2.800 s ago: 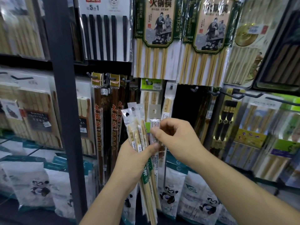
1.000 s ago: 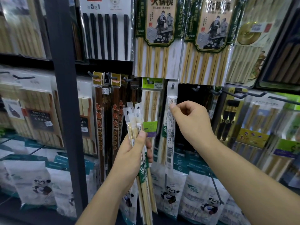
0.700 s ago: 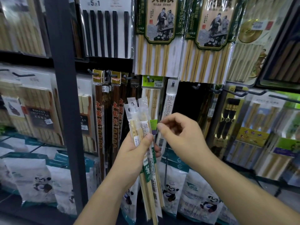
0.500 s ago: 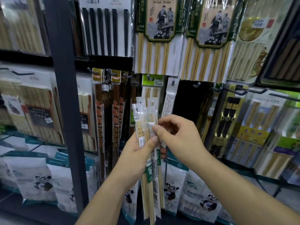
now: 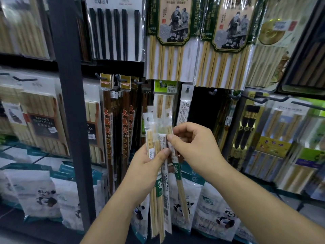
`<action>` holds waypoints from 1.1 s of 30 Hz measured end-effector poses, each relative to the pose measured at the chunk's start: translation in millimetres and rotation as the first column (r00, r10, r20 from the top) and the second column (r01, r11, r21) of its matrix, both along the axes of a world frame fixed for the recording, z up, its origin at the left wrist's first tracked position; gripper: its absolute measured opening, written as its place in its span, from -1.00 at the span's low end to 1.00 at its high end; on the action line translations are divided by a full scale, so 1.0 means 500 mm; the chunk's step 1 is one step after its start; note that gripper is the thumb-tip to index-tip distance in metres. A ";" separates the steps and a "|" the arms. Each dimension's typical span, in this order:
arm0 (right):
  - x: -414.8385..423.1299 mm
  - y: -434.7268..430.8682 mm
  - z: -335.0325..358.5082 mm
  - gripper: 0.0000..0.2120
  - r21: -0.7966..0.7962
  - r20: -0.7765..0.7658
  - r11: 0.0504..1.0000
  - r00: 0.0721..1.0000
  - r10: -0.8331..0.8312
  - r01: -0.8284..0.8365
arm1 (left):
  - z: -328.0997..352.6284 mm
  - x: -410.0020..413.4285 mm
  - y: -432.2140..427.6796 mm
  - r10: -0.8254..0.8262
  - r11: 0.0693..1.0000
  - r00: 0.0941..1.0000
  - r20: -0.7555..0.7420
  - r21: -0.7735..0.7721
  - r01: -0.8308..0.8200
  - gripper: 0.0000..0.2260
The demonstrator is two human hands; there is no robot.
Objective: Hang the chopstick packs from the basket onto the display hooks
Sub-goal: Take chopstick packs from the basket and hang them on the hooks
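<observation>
Head view: a small bundle of chopstick packs (image 5: 157, 196) is gripped in the left hand (image 5: 144, 166), in front of the display rack (image 5: 70, 103) and below its middle row of hooks. The packs are narrow, clear plastic sleeves. Each is filled with pale bamboo sticks and marked with a white printed label strip and a green band lower down, and a hanging hole is punched in the clear top tab. The left thumb is pressed across the front of the bundle and the fingers are curled behind it, so the packs are held roughly upright with the tabs up.

The outermost pack (image 5: 177, 175), at the bundle's right edge, is pinched between thumb and forefinger of the right hand (image 5: 197, 148). Its lower end is splayed to the right, away from the others. The other fingers of that hand are curled.

Above the hands, a hung pack (image 5: 183, 110) of the same kind is carried on a display hook (image 5: 187, 88), white label outward. Just to its right, a second hook (image 5: 213, 93) is seen against the dark back panel. Panda bags (image 5: 44, 196) are lined along the rack's bottom edge.
</observation>
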State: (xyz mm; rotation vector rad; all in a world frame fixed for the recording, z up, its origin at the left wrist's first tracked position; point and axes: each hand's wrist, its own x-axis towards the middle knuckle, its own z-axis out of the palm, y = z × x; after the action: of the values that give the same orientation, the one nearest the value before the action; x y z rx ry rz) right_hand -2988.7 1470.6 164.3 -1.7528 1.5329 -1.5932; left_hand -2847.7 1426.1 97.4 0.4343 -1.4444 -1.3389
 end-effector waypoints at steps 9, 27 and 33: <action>-0.016 -0.008 0.066 -0.76 -0.136 0.144 0.982 0.983 -0.115 0.134 | -0.003 0.003 -0.010 0.109 0.978 0.976 -0.186 0.196 -0.072 -0.89; -0.016 -0.037 0.083 -0.63 -0.024 0.279 0.984 0.946 -0.163 0.177 | 0.007 0.008 0.003 0.095 0.992 0.993 -0.071 0.084 -0.089 -0.89; -0.035 -0.039 0.053 -0.75 -0.051 0.116 0.956 0.953 -0.282 0.289 | 0.003 0.010 -0.001 0.127 0.990 0.992 -0.027 0.064 -0.125 -0.87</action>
State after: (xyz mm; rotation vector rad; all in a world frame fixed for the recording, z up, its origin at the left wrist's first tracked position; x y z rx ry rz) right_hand -3006.3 1451.2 191.0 -1.5016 1.7626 -1.8617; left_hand -2842.8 1425.7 98.9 0.5341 -1.3302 -1.2864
